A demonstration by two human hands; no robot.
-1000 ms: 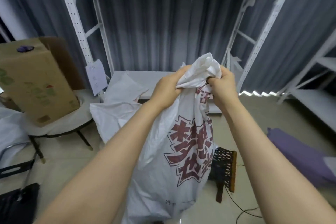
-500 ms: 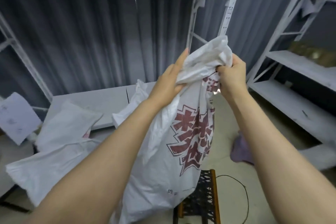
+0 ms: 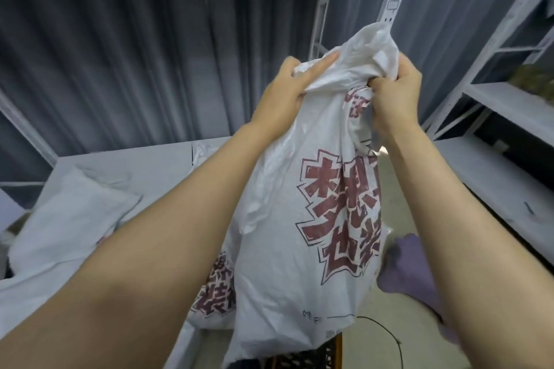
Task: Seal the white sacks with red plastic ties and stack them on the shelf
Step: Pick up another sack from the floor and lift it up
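Since 0.5 s ago the L hand (image 3: 284, 93) has curled in: fingers that lay nearly straight on the cloth now bunch it, w/ only the forefinger stretched along the top. The sack's top also rides a bit higher in view.

Head view: white sack (image 3: 299, 234) hangs in the air betw. both hands, in front of the shelf (image 3: 120, 165) and near its right upright, red printed characters facing the camera. Its mouth is gathered into a crumpled neck. R hand (image 3: 395, 96) is fisted tight round that neck, and the L hand grips the fabric just beside it. Sack body bulges, but contents can't be seen. On the shelf's lower board lies a 2nd white sack (image 3: 69, 219), fairly flat. A 3rd sack w/ red print (image 3: 215, 293) shows under the L forearm, just beside the held one. Grey curtain (image 3: 105, 54) hangs behind. On the floor at right are a purple cloth (image 3: 410, 266) and a thin black cable (image 3: 386, 332). A dark woven stool (image 3: 311, 356) sits under the held sack's bottom.
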